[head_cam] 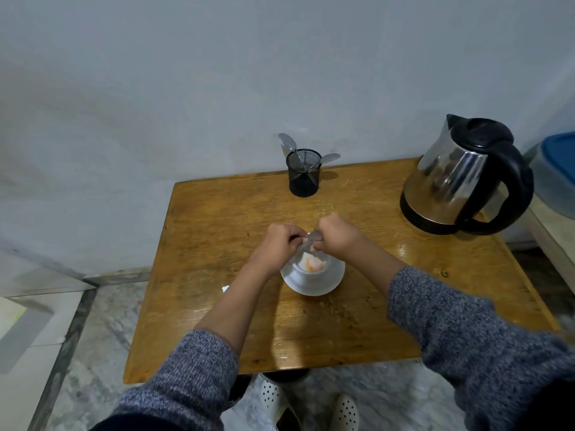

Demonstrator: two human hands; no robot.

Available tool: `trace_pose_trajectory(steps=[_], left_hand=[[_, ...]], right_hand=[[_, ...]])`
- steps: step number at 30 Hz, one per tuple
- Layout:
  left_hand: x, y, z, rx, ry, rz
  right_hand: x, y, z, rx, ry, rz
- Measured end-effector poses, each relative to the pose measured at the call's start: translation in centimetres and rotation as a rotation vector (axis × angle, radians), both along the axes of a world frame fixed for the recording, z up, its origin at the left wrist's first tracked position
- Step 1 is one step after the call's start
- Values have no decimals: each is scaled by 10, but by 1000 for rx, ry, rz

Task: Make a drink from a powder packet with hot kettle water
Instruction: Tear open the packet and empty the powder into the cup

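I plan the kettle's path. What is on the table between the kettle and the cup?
In the head view, only bare tabletop lies between the kettle and the cup; the right hand hovers near the cup.

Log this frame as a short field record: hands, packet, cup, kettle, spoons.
left hand: pinching the packet
right hand: pinching the packet
powder packet: held by both hands above the cup
cup: white, on a white saucer, orange powder inside
kettle: steel, lid shut, far right of the table
spoons: in a black mesh holder, untouched
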State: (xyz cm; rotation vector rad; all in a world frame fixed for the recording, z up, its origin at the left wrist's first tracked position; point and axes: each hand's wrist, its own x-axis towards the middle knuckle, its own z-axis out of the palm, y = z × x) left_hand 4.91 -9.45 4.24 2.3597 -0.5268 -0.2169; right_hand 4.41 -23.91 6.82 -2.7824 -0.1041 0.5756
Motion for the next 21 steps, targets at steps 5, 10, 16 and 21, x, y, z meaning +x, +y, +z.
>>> trace_pose_trajectory(steps=[5, 10, 16, 21], left_hand=[[1, 8, 2, 4, -4, 16], [-1, 5, 5, 42, -14, -28], [3, 3, 11, 149, -56, -101], [6, -2, 15, 306, -139, -210]], right_hand=[[4, 0, 1, 35, 49, 38], [5, -2, -7, 34, 54, -9], [3, -4, -10, 61, 53, -50], [0, -9, -10, 98, 54, -40]])
